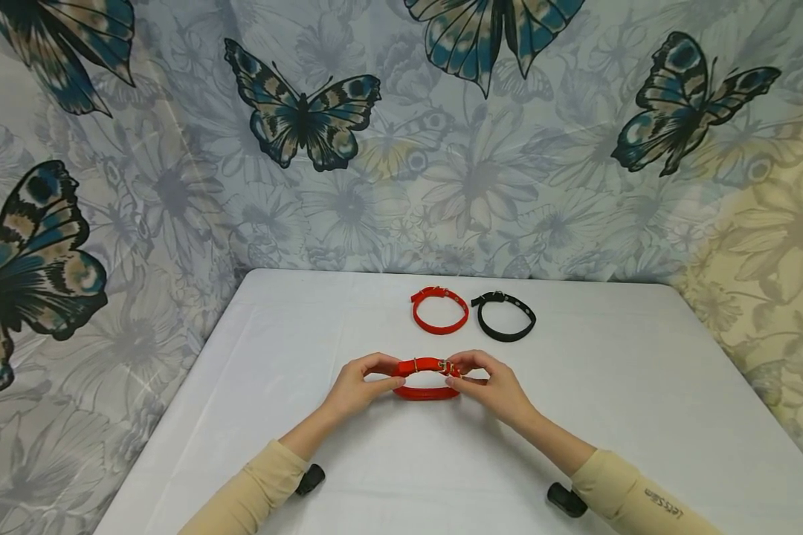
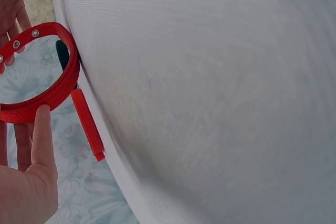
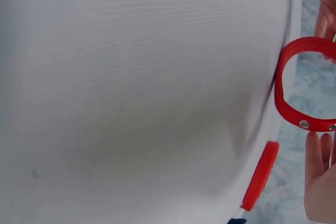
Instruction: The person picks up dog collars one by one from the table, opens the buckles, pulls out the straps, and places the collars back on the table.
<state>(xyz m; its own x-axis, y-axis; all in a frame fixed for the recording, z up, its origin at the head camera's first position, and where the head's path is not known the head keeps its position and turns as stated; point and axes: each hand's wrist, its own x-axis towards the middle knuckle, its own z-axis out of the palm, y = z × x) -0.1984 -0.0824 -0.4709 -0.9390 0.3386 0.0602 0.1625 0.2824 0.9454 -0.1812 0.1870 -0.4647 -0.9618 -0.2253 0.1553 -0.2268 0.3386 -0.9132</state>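
Observation:
A red collar (image 1: 426,394), fastened in a loop with a metal buckle, is held up over the white table between both hands. My left hand (image 1: 356,385) pinches its left side between thumb and fingers. On the right side, close by the buckle, my right hand (image 1: 498,386) pinches the band the same way. Metal eyelets show along the strap of the collar (image 2: 67,80) in the left wrist view. The right wrist view shows the loop of the collar (image 3: 286,103) standing open, with fingertips against its band.
Behind the hands, a second red collar (image 1: 439,329) and a black collar (image 1: 506,336) lie side by side on the white table (image 1: 294,319), both buckled into loops. A butterfly-patterned cloth (image 1: 348,215) hangs behind the table and at its sides.

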